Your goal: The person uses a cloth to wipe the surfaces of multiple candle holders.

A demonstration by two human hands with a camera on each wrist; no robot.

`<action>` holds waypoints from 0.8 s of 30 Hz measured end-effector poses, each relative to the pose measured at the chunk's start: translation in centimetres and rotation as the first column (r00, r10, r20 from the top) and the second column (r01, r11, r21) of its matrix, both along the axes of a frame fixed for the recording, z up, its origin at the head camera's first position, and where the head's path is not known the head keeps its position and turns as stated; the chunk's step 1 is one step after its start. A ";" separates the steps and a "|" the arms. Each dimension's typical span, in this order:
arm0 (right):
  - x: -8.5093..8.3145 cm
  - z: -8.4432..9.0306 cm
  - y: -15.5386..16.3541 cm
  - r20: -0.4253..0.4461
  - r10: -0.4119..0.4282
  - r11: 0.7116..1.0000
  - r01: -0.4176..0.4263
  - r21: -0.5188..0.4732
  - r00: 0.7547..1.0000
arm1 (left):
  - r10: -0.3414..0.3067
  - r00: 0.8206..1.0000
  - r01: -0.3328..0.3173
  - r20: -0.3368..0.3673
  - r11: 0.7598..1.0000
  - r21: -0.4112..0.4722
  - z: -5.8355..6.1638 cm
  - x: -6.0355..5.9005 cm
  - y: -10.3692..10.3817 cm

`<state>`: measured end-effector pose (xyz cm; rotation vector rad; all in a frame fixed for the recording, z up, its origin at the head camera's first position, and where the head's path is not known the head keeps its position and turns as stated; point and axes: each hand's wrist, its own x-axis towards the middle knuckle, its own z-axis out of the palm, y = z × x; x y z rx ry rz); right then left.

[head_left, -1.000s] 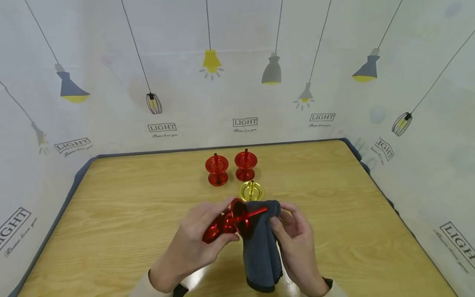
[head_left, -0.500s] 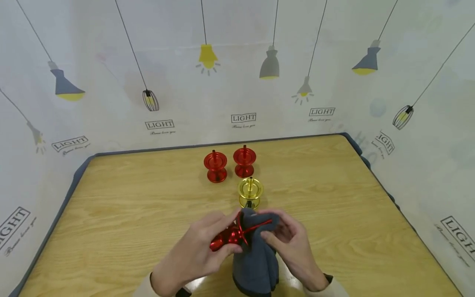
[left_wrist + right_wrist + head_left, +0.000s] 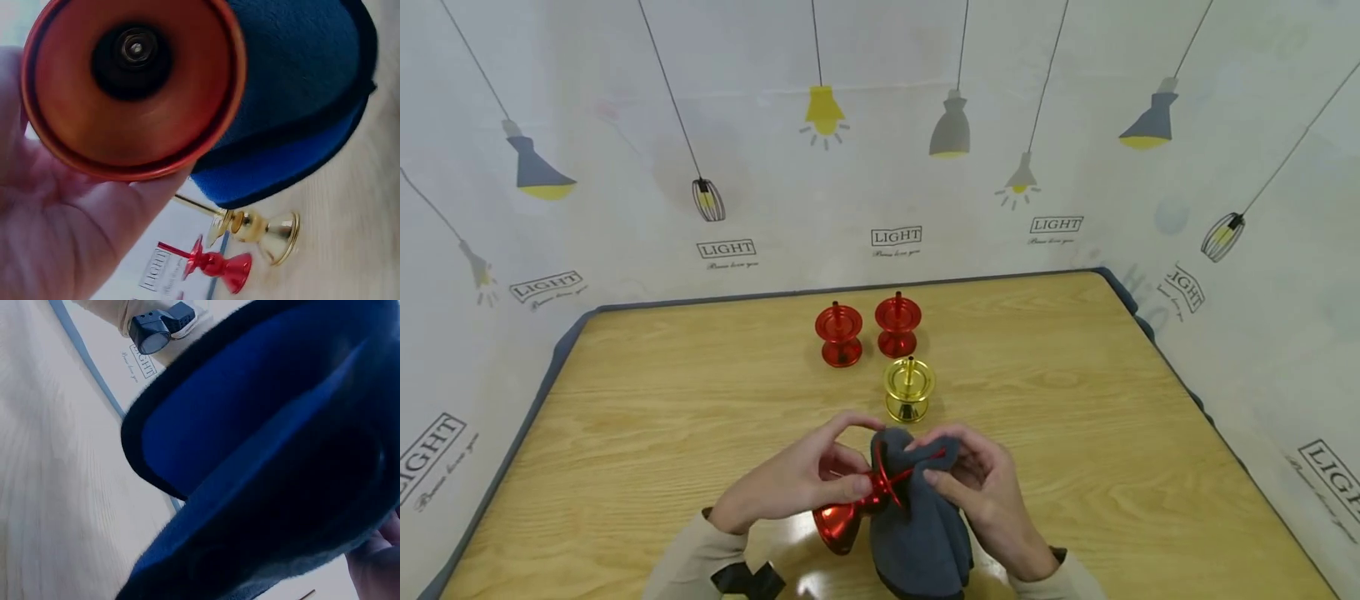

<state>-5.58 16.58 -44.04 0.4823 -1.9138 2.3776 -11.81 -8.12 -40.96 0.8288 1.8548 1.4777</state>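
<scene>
A shiny red candlestick (image 3: 838,527) lies tilted over the near middle of the table, its flared base toward the lower left and its thin spike toward the right. My left hand (image 3: 793,482) pinches it near the dish, thumb in front. In the left wrist view the candlestick's hollow base (image 3: 65,106) faces the camera, with a nut inside. My right hand (image 3: 992,496) pinches a blue-grey cloth (image 3: 917,533) with dark edging, folded about the spike and against the dish. The cloth's lower part hangs down. Folds of cloth (image 3: 250,487) hide most of the right fingers in the right wrist view.
Just beyond the hands stands a gold candlestick (image 3: 909,385). Behind it are two upright red ones, a left candlestick (image 3: 841,329) and a right candlestick (image 3: 898,321). The wooden table (image 3: 700,400) ends at a wall covering (image 3: 790,192) printed with lamps.
The left fingers have loosened from around the base and now pinch nearer the dish, leaving the base exposed and lower. The cloth has come closer around the dish and spike; both hands moved slightly nearer.
</scene>
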 end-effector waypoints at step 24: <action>-0.2 -0.6 0.7 -0.060 0.028 0.999 -0.026 0.032 0.998 | -0.118 0.980 0.111 -0.163 0.992 -0.055 -0.7 -0.1 0.4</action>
